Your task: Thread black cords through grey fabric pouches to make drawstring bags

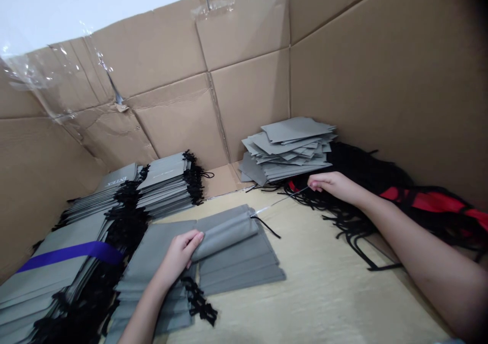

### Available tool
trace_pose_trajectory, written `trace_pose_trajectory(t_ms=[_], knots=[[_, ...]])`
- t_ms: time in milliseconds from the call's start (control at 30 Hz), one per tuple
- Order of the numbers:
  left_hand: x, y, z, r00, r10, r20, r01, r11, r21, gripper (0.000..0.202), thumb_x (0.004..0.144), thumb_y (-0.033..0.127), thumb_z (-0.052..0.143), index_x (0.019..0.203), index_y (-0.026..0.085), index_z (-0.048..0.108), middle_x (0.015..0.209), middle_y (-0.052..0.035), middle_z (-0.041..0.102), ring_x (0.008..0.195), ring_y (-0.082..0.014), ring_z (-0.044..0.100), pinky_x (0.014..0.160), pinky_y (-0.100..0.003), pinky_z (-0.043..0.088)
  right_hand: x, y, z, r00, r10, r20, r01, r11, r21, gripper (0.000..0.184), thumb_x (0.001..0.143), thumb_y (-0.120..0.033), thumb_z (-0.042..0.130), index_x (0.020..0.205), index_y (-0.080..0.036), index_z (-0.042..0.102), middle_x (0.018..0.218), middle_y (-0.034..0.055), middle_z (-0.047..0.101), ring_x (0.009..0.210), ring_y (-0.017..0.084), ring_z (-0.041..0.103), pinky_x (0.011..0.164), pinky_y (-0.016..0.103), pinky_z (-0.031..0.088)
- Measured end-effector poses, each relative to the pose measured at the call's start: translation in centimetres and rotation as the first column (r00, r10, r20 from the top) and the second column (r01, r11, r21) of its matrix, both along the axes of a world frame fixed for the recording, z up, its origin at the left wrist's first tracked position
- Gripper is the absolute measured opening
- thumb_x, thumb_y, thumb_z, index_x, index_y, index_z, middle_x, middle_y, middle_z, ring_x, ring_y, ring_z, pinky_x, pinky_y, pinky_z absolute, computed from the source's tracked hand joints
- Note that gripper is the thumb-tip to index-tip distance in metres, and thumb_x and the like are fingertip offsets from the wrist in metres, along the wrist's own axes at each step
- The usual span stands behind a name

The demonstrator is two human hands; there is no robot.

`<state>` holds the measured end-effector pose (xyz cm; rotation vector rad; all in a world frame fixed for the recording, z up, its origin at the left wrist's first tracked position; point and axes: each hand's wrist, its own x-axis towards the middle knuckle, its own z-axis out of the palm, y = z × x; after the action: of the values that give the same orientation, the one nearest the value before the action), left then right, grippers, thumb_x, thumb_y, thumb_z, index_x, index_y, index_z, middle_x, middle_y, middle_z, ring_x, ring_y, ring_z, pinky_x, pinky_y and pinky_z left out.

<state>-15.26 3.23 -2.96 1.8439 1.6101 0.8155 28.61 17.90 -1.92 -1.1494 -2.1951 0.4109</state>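
Observation:
My left hand [185, 250] is closed on the edge of a grey fabric pouch [229, 235], which looks folded or rolled over and lies on other flat grey pouches [244, 270]. My right hand [331, 185] pinches the far end of a thin, silvery wire-like tool [280, 200]. This tool runs in a slant to the pouch's right end, where it meets the fabric. A short black cord [269, 228] sticks out of the same corner. Left of these, a pile of grey pouches [152, 262] has knotted black cords [200, 301] at its side.
Stacks of corded grey pouches [163, 181] stand at the left, one crossed by a purple band [72, 255]. Flat grey pieces [293, 146] are piled at the back. Black cords [366, 168] with red material [434, 204] lie at right. Cardboard walls [244, 95] surround the table [324, 293].

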Motion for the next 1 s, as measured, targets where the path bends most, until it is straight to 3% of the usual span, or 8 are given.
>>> trace_pose_trajectory(t_ms=[233,367,500,600,700,767,833,1000], knots=[[-2.2,-0.3,-0.2,0.993,0.120,0.018,-0.120,0.993,0.008,0.041,0.080,0.058,0.035,0.065,0.020,0.039,0.058,0.0057,0.026,0.047,-0.0095,0.030,0.034,-0.017,0.024,0.8,-0.3,0.2,0.994,-0.103,0.025,0.102,0.993,0.065,0.031,0.083,-0.038,0.035,0.065,-0.017,0.050,0.063,0.0030,0.053,0.061,0.016,0.048,0.063,0.026,0.037],[-2.4,-0.3,-0.1,0.994,0.105,0.027,-0.106,0.994,0.032,0.041,0.079,0.058,0.036,0.064,0.020,0.039,0.059,0.0050,0.027,0.051,-0.0105,0.030,0.038,-0.017,0.025,-0.5,-0.8,0.3,0.981,-0.172,0.094,0.163,0.982,0.099,0.030,0.085,-0.037,0.035,0.070,-0.019,0.055,0.062,0.0018,0.057,0.060,0.016,0.052,0.059,0.025,0.037],[-1.8,-0.2,0.3,0.998,0.059,0.025,-0.061,0.994,0.095,0.041,0.080,0.055,0.038,0.060,0.019,0.037,0.061,0.0040,0.030,0.056,-0.0117,0.032,0.048,-0.020,0.030,-2.9,-1.7,0.3,0.968,-0.145,0.203,0.124,0.986,0.115,0.031,0.085,-0.039,0.039,0.075,-0.023,0.062,0.069,0.0006,0.065,0.064,0.016,0.057,0.057,0.024,0.037],[-1.2,-0.3,0.5,1.000,0.015,0.018,-0.017,0.993,0.120,0.039,0.081,0.050,0.040,0.059,0.019,0.037,0.062,0.0033,0.033,0.060,-0.0125,0.033,0.056,-0.021,0.030,-5.4,-2.9,0.4,0.954,-0.106,0.280,0.065,0.986,0.151,0.031,0.083,-0.043,0.045,0.076,-0.022,0.067,0.080,0.0051,0.067,0.077,0.022,0.058,0.068,0.029,0.040],[-0.5,-0.6,0.3,0.999,-0.049,-0.006,0.049,0.993,0.109,0.037,0.084,0.045,0.038,0.060,0.019,0.037,0.062,0.0030,0.033,0.061,-0.0126,0.034,0.057,-0.022,0.029,-8.5,-5.0,1.0,0.945,-0.116,0.305,0.024,0.957,0.289,0.034,0.082,-0.045,0.048,0.102,-0.021,0.064,0.107,0.0104,0.062,0.106,0.031,0.046,0.090,0.045,0.031],[-0.1,-0.7,0.1,0.995,-0.090,-0.033,0.093,0.991,0.097,0.036,0.085,0.044,0.037,0.060,0.019,0.037,0.062,0.0030,0.032,0.061,-0.0125,0.034,0.057,-0.022,0.029,-10.6,-6.9,1.4,0.950,0.020,0.312,-0.118,0.947,0.298,0.033,0.088,-0.041,0.040,0.112,-0.025,0.057,0.113,0.0080,0.060,0.108,0.028,0.044,0.097,0.053,0.021],[0.2,-0.7,-0.2,0.992,-0.115,-0.056,0.119,0.989,0.085,0.035,0.086,0.043,0.037,0.061,0.018,0.037,0.063,0.0030,0.032,0.062,-0.0124,0.034,0.058,-0.022,0.029,-12.4,-8.4,1.6,0.941,0.193,0.278,-0.255,0.944,0.209,0.030,0.090,-0.040,0.039,0.110,-0.025,0.056,0.108,0.0053,0.061,0.105,0.023,0.048,0.101,0.051,0.018],[0.4,-0.9,-0.3,0.986,-0.140,-0.085,0.145,0.988,0.052,0.035,0.086,0.043,0.037,0.062,0.019,0.038,0.063,0.0030,0.033,0.062,-0.0123,0.034,0.058,-0.021,0.030,-13.9,-8.7,0.2,0.923,0.267,0.278,-0.319,0.933,0.165,0.022,0.088,-0.029,0.047,0.074,-0.021,0.062,0.075,0.0004,0.062,0.080,0.015,0.057,0.104,0.048,0.015]])
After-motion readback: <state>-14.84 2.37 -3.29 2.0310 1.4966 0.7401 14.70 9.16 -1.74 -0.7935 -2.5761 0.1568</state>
